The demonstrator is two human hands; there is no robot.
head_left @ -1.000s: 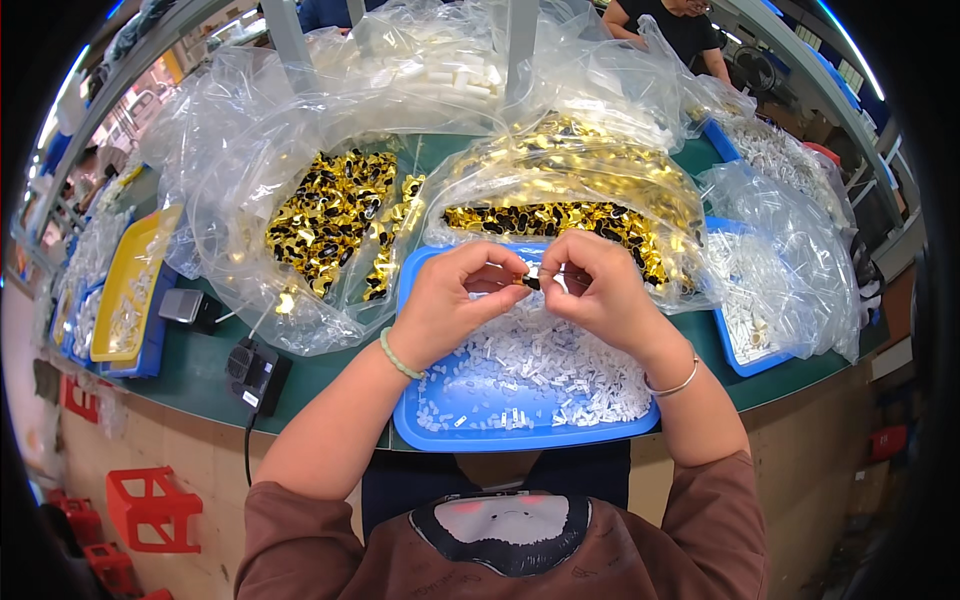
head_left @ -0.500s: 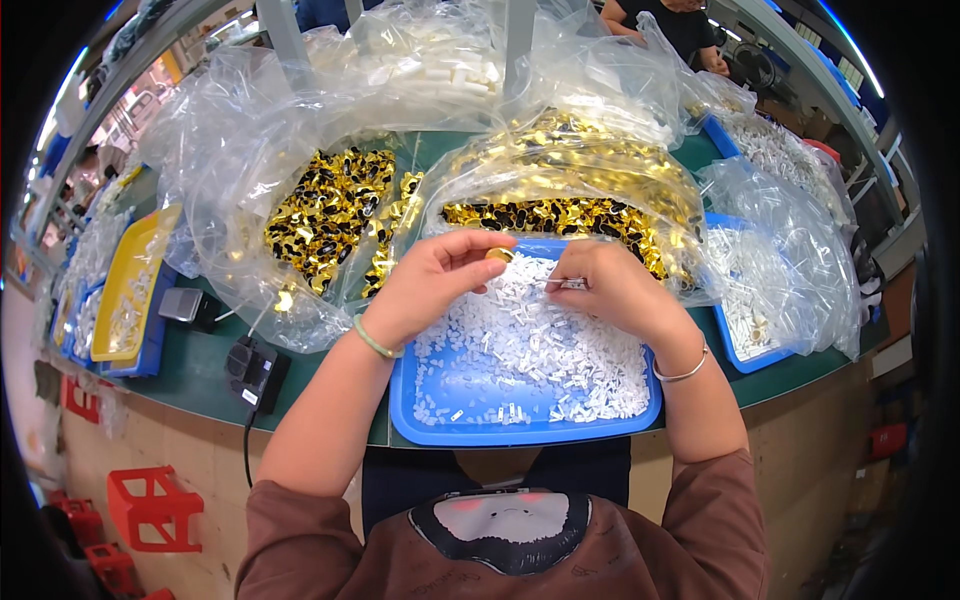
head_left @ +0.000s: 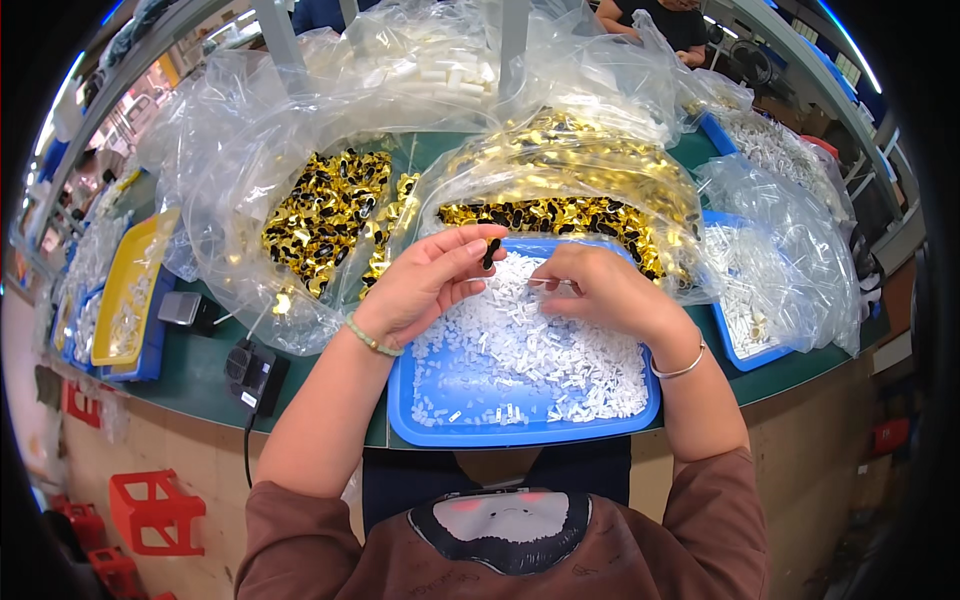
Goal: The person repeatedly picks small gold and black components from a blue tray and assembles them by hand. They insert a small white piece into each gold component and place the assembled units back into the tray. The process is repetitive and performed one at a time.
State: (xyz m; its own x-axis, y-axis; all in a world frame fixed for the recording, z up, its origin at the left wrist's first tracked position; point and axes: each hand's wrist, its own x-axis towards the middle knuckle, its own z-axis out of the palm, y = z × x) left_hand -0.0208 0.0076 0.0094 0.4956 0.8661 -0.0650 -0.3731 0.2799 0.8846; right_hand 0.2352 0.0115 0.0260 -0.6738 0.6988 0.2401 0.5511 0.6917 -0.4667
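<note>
On the left, a clear plastic bag of small gold-and-black pieces (head_left: pixel 325 215) was seen lying open on the green counter (head_left: pixel 190 375), beyond the left hand (head_left: pixel 425 285). The grip of that hand was closed: a small dark, oblong piece (head_left: pixel 489 253) was pinched between thumb and fingertips, raised just above the far edge of the shallow blue plastic tray of small white tube-like parts (head_left: pixel 440 425). Further right, the right hand (head_left: pixel 600 290) was held low over the white parts, its fingers bent together near them; whether a white part was clamped there could not be told. The joining of a dark piece to a white part was judged to be the step in hand. For the next move, a single white part would need to be picked out and aligned with the dark piece.
</note>
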